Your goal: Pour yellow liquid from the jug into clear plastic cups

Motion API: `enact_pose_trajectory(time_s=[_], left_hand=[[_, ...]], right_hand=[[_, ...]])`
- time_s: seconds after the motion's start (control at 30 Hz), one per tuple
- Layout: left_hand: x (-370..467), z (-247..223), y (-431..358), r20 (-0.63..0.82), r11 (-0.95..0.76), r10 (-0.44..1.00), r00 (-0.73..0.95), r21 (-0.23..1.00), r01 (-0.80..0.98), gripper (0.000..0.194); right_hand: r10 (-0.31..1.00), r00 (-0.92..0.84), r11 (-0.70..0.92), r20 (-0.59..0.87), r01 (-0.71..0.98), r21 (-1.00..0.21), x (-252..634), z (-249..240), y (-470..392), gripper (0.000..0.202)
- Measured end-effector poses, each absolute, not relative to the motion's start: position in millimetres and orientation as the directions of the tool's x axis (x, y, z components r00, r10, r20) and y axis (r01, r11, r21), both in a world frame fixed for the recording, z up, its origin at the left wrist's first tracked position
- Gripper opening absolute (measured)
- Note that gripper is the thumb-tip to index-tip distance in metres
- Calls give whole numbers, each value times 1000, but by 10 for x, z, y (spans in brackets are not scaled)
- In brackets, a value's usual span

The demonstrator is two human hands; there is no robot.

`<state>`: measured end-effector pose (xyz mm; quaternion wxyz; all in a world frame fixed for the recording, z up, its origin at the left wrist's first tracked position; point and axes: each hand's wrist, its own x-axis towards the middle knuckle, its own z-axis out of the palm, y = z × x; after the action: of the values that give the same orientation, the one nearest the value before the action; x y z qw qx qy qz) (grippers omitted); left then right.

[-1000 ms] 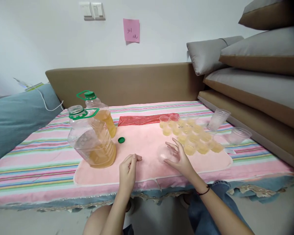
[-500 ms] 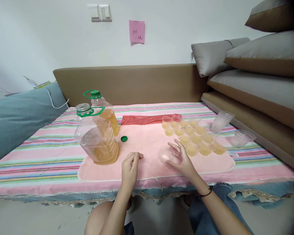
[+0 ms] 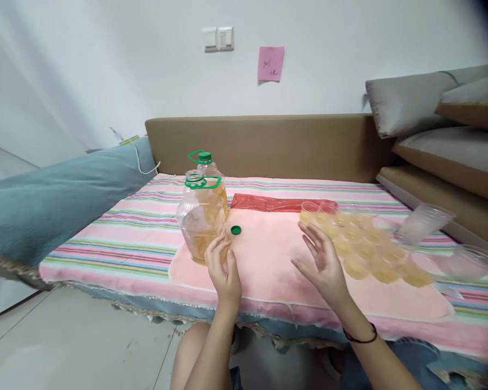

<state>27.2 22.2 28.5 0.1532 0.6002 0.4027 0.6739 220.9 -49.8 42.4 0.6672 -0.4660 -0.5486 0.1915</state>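
My left hand (image 3: 223, 271) is held up with its fingers apart, just in front of a big clear bottle (image 3: 197, 222) of yellow liquid. It overlaps the bottle's lower right side; whether it touches cannot be made out. The bottle has a green handle and no cap. My right hand (image 3: 323, 265) is open and slightly curved, palm toward the left, beside the near left side of a cluster of clear plastic cups (image 3: 366, 252) with yellow liquid. No cup clearly shows between its fingers. A green cap (image 3: 236, 230) lies right of the bottle.
A second bottle (image 3: 209, 165), capped green, stands behind the first. A crumpled red plastic bag (image 3: 268, 203) lies along the back of the pink mat (image 3: 264, 249). Stacked clear cups (image 3: 425, 223) lie tilted at the right, with more cups (image 3: 472, 261) nearer. Cushions (image 3: 451, 146) are piled far right.
The view has swung left, so everything sits further right. My left hand has moved to the bottle and its fingers have spread. The clear cup by my right hand no longer clearly shows there.
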Motion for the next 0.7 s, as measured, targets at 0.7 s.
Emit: enact_pose_trajectory(time_s=[0.7], left_hand=[[-591,257,436,139,-208,839,-526,975,-74,40]], right_hand=[[865,104,496,491,-32,-868,772,145,1103,116]])
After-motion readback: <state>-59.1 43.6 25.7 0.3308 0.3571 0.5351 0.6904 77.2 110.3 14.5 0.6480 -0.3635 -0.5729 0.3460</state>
